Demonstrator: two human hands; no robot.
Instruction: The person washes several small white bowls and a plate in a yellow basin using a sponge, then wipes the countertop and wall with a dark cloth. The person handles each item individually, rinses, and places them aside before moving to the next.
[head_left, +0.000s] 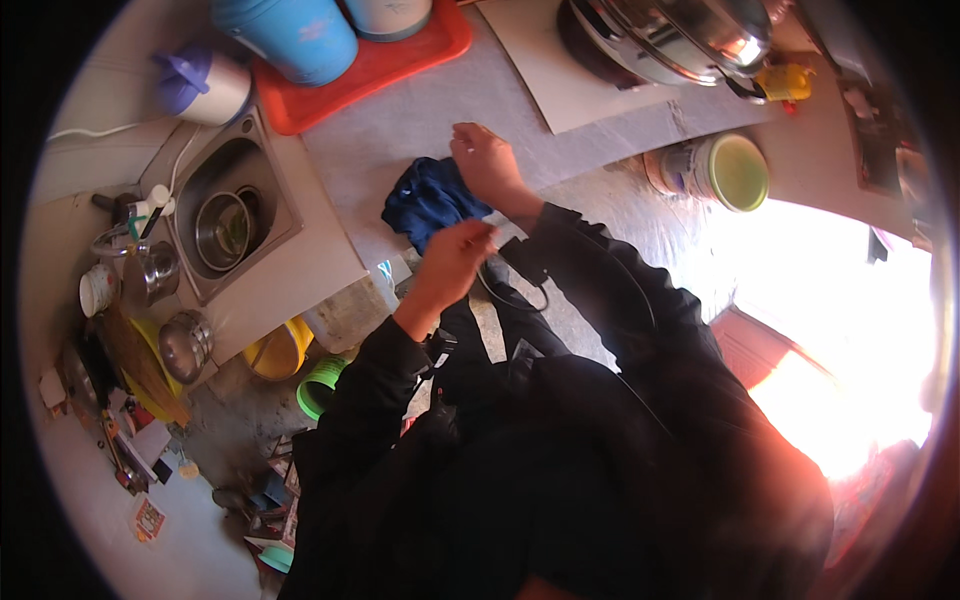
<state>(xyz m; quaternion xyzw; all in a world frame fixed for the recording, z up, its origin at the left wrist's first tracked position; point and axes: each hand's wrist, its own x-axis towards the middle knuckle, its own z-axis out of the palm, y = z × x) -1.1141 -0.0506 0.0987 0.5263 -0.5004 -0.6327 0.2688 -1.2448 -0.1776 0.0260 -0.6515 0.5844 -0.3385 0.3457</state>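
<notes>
A crumpled dark blue cloth (429, 196) lies at the front edge of the grey countertop (390, 120). Over the cloth's right side is my right hand (484, 161), its fingers curled inward. My left hand (454, 262) hovers nearer my body, by the cloth's front edge, with thumb and fingertips drawn together. Whether either hand pinches something small cannot be made out. Part of the cloth is hidden behind both hands.
Left of the cloth is a steel sink (281, 202) with a metal bowl (223, 231) inside. A red tray (390, 71) carries a blue container (300, 37). At the back right stands a lidded steel pot (675, 37). Buckets, including a yellow one (279, 351), sit below counter level.
</notes>
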